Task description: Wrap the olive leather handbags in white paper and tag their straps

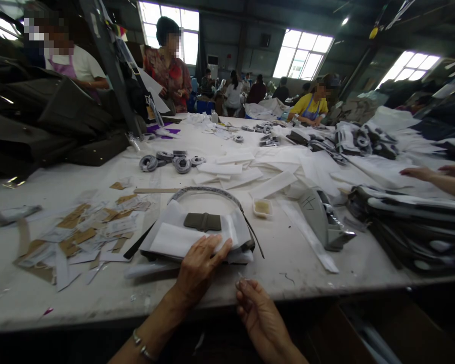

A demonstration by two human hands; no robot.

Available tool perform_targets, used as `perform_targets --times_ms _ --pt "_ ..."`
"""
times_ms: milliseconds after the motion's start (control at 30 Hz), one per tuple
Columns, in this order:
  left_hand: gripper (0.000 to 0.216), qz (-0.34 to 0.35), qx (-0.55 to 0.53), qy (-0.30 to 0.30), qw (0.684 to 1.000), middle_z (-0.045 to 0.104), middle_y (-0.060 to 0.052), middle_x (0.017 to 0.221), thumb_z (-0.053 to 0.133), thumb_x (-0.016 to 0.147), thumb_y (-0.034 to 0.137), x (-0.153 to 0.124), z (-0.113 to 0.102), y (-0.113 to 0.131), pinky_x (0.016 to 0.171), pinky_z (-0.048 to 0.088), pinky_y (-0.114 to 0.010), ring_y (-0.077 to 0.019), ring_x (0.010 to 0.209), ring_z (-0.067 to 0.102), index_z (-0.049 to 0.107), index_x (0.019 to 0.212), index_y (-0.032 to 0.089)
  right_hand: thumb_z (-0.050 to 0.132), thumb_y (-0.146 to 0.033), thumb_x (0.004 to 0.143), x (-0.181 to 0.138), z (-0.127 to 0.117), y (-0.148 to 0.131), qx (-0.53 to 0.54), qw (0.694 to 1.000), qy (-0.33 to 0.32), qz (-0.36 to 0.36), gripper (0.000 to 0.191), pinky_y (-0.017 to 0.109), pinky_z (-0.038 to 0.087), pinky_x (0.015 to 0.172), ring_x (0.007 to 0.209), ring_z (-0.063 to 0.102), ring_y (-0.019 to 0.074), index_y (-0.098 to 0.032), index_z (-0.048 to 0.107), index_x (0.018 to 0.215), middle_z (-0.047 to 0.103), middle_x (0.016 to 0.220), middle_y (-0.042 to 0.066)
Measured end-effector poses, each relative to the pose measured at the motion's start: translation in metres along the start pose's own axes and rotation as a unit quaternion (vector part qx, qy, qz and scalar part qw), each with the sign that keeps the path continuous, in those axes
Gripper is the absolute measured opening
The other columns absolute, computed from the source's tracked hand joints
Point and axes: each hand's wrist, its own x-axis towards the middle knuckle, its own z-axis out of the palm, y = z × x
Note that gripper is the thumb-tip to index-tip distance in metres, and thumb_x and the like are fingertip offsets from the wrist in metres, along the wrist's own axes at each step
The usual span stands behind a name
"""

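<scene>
In front of me on the table lies a dark handbag (202, 221), its body covered by white wrapping sheets (174, 237). The bag's strap clasp shows through as a dark olive tab, and its wrapped handle (208, 190) arches behind. My left hand (202, 263) rests on the wrapping at the bag's near side, fingers stretched out and pressing on it. Just right of the bag's near edge, my right hand (256, 306) pinches a small, clear bit between thumb and forefinger; it looks like a piece of tape. A grey tape dispenser (318, 220) stands to the right.
Paper tags and brown cards (94, 227) are scattered at left. Behind the bag lie wrapped strap rolls (182, 164) and white sheets (265, 172). A small dish (263, 208) sits near the dispenser. Stacked bags (417, 222) are at right, by another person's hands (420, 173).
</scene>
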Motion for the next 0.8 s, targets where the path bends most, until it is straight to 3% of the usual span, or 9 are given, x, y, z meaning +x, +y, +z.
perform_targets --times_ms 200,300,433,500,533,600,667,733,800 --pt "0.044 0.056 0.015 -0.023 0.998 0.055 -0.002 0.142 0.034 0.099 0.013 -0.009 0.002 0.003 0.107 0.041 -0.040 -0.0219 0.125 0.053 0.050 0.138 0.025 0.095 -0.035 0.046 0.000 -0.008 0.012 -0.060 0.998 -0.012 0.006 0.053 0.017 0.038 0.047 0.059 0.059 0.0087 -0.019 0.054 0.076 0.066 0.073 -0.003" --pt "0.043 0.069 0.011 -0.032 0.997 0.057 0.002 0.140 0.035 0.099 0.016 -0.012 0.004 0.003 0.109 0.038 -0.040 -0.0215 0.125 0.053 0.051 0.137 0.028 0.090 -0.042 0.051 -0.002 -0.016 0.015 -0.183 0.981 -0.067 0.007 0.046 0.017 0.034 0.043 0.052 0.057 0.0092 -0.018 0.056 0.070 0.066 0.067 -0.002" --pt "0.043 0.073 0.006 -0.032 0.997 0.058 0.003 0.137 0.034 0.099 0.016 -0.012 0.005 0.003 0.109 0.037 -0.039 -0.0209 0.123 0.054 0.053 0.135 0.030 0.083 -0.033 0.061 -0.027 0.001 -0.019 -0.444 0.864 -0.235 0.022 0.024 0.019 0.032 0.044 0.046 0.053 0.0092 -0.016 0.066 0.062 0.063 0.054 -0.001" --pt "0.042 0.084 0.008 -0.047 0.995 0.057 0.001 0.138 0.035 0.099 0.019 -0.011 0.005 0.002 0.108 0.039 -0.039 -0.0213 0.123 0.053 0.051 0.137 0.029 0.075 -0.029 0.071 -0.033 0.026 -0.049 -0.495 0.831 -0.249 -0.056 0.014 0.021 0.037 0.048 0.049 0.055 0.0116 -0.018 0.069 0.066 0.064 0.054 -0.002" --pt "0.042 0.090 0.009 -0.050 0.995 0.057 0.000 0.139 0.035 0.100 0.020 -0.011 0.005 0.002 0.107 0.040 -0.039 -0.0214 0.123 0.053 0.051 0.137 0.028 0.071 -0.029 0.077 -0.030 0.042 -0.065 -0.511 0.811 -0.253 -0.134 0.013 0.023 0.042 0.054 0.055 0.059 0.0138 -0.019 0.071 0.069 0.067 0.059 0.000" --pt "0.042 0.094 0.013 -0.042 0.995 0.058 -0.001 0.137 0.036 0.099 0.020 -0.012 0.005 0.000 0.108 0.040 -0.039 -0.0206 0.123 0.053 0.051 0.138 0.028 0.064 -0.030 0.085 -0.009 0.073 -0.092 -0.556 0.726 -0.248 -0.319 0.014 0.028 0.048 0.072 0.073 0.066 0.0179 -0.022 0.074 0.080 0.073 0.078 0.002" --pt "0.043 0.095 0.020 -0.034 0.995 0.059 -0.001 0.136 0.036 0.098 0.017 -0.013 0.006 0.000 0.109 0.039 -0.038 -0.0195 0.123 0.053 0.051 0.137 0.029 0.058 -0.027 0.091 0.025 0.099 -0.108 -0.661 0.571 -0.217 -0.435 0.019 0.033 0.045 0.091 0.097 0.065 0.0213 -0.023 0.073 0.101 0.074 0.101 0.005" --pt "0.044 0.086 0.025 -0.027 0.996 0.059 0.001 0.136 0.035 0.099 0.016 -0.013 0.008 0.001 0.109 0.039 -0.038 -0.0194 0.123 0.054 0.051 0.137 0.030 0.055 -0.025 0.093 0.061 0.114 -0.113 -0.781 0.412 -0.157 -0.443 0.023 0.039 0.037 0.103 0.112 0.060 0.0249 -0.020 0.070 0.109 0.071 0.114 0.010" --pt "0.044 0.077 0.025 -0.021 0.997 0.060 0.002 0.135 0.033 0.099 0.017 -0.013 0.008 0.002 0.109 0.039 -0.038 -0.0201 0.122 0.054 0.052 0.136 0.031 0.051 -0.029 0.096 0.087 0.119 -0.112 -0.833 0.341 -0.125 -0.417 0.025 0.045 0.031 0.106 0.111 0.060 0.0281 -0.016 0.071 0.102 0.071 0.110 0.015"
